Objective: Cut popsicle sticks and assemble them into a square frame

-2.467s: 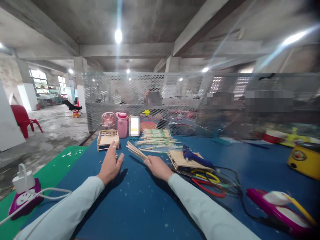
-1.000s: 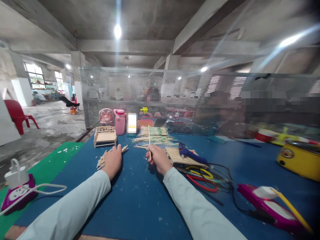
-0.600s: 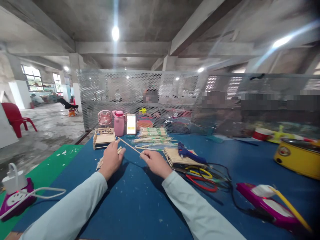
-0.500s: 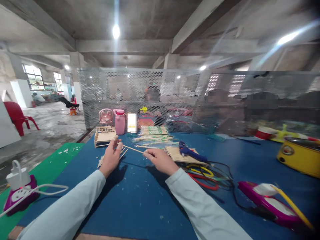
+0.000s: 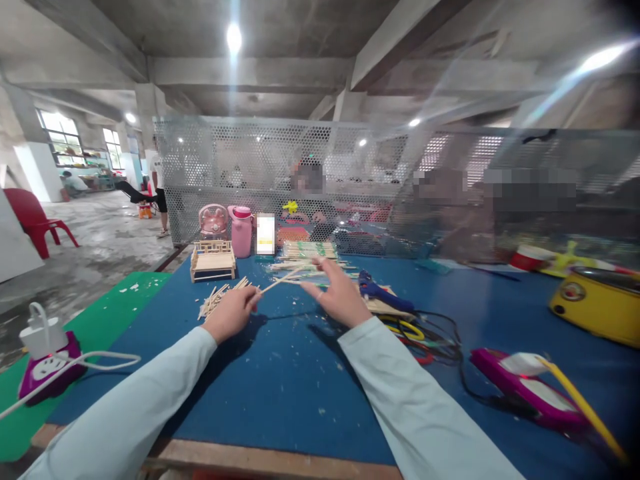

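My left hand (image 5: 234,313) is closed around one end of a thin wooden stick (image 5: 280,281), which slants up to the right above the blue table. Thumb and fingers spread, my right hand (image 5: 340,290) hovers by the stick's far end and holds nothing I can see. Under and behind the left hand lies a pile of short cut sticks (image 5: 216,299). Beyond it stands a small bed-like frame (image 5: 213,261) made of sticks. Past the right hand are bundles of sticks (image 5: 307,251). A blue glue gun (image 5: 385,293) rests on a flat stick panel, partly hidden by the right hand.
A pink bottle (image 5: 242,233) and a lit phone (image 5: 265,233) stand before the perforated metal screen (image 5: 250,153). Coiled cables (image 5: 425,337) and a purple power strip (image 5: 530,390) lie right, near a yellow pot (image 5: 597,305). Another power strip (image 5: 50,367) sits left. A person stands far left.
My right hand has let go of the stick, opened and moved up and right. My left hand has shifted slightly lower, still gripping the stick. A person has appeared beside the screen.
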A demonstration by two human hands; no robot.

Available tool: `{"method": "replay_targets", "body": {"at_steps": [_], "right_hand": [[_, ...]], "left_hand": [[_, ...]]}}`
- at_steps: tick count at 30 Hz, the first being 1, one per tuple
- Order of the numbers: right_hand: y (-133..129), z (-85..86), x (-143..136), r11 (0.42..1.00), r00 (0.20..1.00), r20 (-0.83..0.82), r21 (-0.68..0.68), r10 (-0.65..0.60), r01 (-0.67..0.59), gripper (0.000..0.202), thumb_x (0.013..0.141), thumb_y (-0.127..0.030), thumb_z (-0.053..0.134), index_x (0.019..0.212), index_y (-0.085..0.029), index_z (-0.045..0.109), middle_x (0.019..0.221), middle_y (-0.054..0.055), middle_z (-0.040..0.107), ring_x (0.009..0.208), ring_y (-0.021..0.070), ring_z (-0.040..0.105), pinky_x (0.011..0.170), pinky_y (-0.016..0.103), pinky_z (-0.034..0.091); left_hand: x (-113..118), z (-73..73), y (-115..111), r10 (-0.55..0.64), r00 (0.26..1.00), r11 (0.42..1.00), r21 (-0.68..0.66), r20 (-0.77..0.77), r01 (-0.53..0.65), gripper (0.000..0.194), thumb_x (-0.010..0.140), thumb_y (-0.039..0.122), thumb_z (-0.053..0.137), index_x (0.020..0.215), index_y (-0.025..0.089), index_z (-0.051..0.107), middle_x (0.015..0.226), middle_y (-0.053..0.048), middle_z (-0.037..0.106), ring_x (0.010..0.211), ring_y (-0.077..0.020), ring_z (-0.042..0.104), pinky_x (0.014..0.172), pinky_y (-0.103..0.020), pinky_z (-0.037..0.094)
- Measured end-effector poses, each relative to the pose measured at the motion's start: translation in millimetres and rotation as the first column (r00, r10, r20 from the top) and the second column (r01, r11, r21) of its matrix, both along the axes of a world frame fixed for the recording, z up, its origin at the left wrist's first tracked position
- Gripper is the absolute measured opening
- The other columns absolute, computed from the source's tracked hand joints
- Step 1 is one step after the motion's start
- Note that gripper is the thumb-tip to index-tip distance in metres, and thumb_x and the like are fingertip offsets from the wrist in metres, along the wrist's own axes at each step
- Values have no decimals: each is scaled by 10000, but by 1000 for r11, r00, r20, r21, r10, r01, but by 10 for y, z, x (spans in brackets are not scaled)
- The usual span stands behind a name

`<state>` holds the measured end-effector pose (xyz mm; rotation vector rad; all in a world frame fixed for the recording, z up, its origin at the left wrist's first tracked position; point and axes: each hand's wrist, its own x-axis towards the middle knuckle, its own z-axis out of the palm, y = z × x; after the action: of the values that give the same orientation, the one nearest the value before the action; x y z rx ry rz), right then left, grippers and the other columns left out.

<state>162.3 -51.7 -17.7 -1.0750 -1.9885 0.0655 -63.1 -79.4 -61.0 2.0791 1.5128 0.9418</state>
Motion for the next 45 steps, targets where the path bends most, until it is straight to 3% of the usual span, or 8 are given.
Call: {"method": "replay_targets", "body": {"at_steps": [4,7,12,19,23,27,33,45], "right_hand": [[-4,63,94,985,937,-319,-144,-141,99,289,809,-400,423,808,-168,595,584,-3,513,588,144,498,641,282,422],[-55,9,-31,945,886,-463,-278,27,-173,345,716,-325,550,1033,-193,521,686,-28,526,571,104,483,598,246,421],[-173,-131,-404,724,842,-506,-508,187,-467,257,723,-391,555,853,-169,545,548,-65,467,464,72,405,487,204,361],[-286,25,-27,798,802,-597,-498,-31,-340,368,778,-445,479,1069,-223,443,876,34,623,623,110,565,575,235,439],[-493,-43,539,852,996,28,-516,-85,87,226,757,-410,503,727,-192,557,656,13,591,554,127,511,523,241,371],[-756,-206,841,773,804,552,-404,-220,489,289,727,-399,548,539,-202,452,564,28,567,548,159,505,496,258,285],[-909,-379,639,752,763,575,-354,-295,557,344,763,-543,477,646,-220,464,657,30,624,623,192,569,506,257,279],[-1042,-386,222,855,727,671,-286,-144,433,178,825,-302,457,715,-208,561,747,64,666,708,214,618,537,268,280]], "left_hand": [[57,-3,-3,23,782,913,-331,623,237,222,861,367,433,882,164,520,752,-21,600,570,-82,554,552,-205,414],[107,1,-51,49,665,850,-381,745,364,241,823,370,519,921,149,512,731,-15,592,539,-57,547,522,-176,402],[152,1,-125,-163,733,811,-333,660,480,384,737,489,589,850,129,522,700,-29,595,527,-69,540,490,-180,366],[104,-65,-33,-164,859,929,-217,485,301,352,766,488,518,787,138,547,666,-8,577,453,-48,416,452,-190,286],[71,-95,-2,-127,860,941,-214,495,262,279,800,412,480,835,151,572,673,-2,583,454,-55,395,438,-187,274],[99,-72,-48,-102,865,945,-225,491,239,271,804,382,473,853,135,574,663,2,578,462,-54,399,449,-184,289],[181,-38,-126,-81,896,958,-214,437,191,310,787,425,468,809,133,569,620,6,557,469,-68,391,465,-199,290],[165,-81,-78,-89,907,977,-141,412,159,323,810,421,402,813,135,553,640,7,565,466,-74,392,473,-204,320]]}}
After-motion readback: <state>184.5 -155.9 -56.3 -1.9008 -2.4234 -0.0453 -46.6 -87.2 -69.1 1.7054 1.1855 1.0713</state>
